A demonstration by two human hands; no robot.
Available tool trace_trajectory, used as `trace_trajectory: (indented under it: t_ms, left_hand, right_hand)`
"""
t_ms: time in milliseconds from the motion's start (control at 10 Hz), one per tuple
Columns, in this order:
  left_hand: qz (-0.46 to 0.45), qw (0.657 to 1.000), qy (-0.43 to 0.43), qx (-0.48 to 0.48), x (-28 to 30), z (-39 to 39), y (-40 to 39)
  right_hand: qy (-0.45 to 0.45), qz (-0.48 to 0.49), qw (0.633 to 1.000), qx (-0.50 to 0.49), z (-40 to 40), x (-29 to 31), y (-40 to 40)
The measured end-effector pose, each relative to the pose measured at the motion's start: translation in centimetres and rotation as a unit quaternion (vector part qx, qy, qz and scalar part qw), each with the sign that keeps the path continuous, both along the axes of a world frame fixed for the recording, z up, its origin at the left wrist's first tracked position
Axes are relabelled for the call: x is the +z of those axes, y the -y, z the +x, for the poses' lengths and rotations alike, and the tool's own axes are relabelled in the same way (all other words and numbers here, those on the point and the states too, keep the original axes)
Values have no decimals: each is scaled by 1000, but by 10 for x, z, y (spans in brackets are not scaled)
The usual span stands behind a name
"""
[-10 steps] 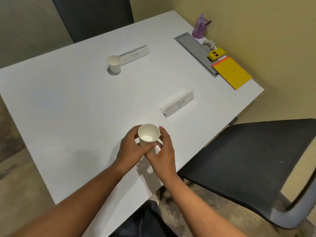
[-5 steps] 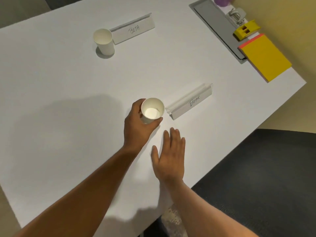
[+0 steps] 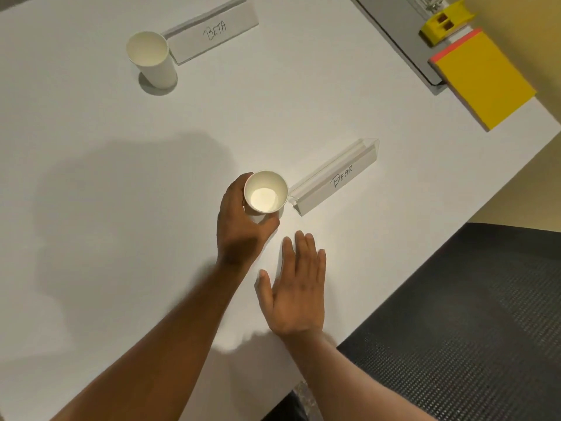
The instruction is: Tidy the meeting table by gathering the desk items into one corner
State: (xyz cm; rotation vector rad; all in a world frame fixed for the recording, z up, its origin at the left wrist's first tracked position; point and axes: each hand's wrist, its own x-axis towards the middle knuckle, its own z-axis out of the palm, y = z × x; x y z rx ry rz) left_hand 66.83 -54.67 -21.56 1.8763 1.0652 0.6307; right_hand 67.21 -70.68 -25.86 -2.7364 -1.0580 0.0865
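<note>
My left hand [image 3: 241,221] is wrapped around a white paper cup [image 3: 266,192] that stands upright near the middle of the white table [image 3: 91,177]. Just right of the cup lies a clear name card marked "Dear" [image 3: 334,177], almost touching it. My right hand [image 3: 296,287] lies flat and empty on the table, fingers together, below the cup. A second white paper cup [image 3: 151,57] stands at the far left beside a name card marked "Beta" [image 3: 212,33].
At the far right edge lie a yellow notepad [image 3: 482,80], a yellow block [image 3: 443,24] and a grey tray [image 3: 394,28]. A dark mesh chair seat [image 3: 470,329] sits off the table's near right edge.
Both hands held the cup near the table's front edge a second ago. My left hand has carried it up beside the "Dear" card; my right hand let go and lies flat.
</note>
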Motion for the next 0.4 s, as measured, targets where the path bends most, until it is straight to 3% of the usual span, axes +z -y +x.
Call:
trace_trajectory:
  t_ms: [400]
  left_hand:
    - [-5, 999, -24, -32, -2, -14, 3]
  right_hand:
    - [8, -3, 1000, -2, 2, 3, -1]
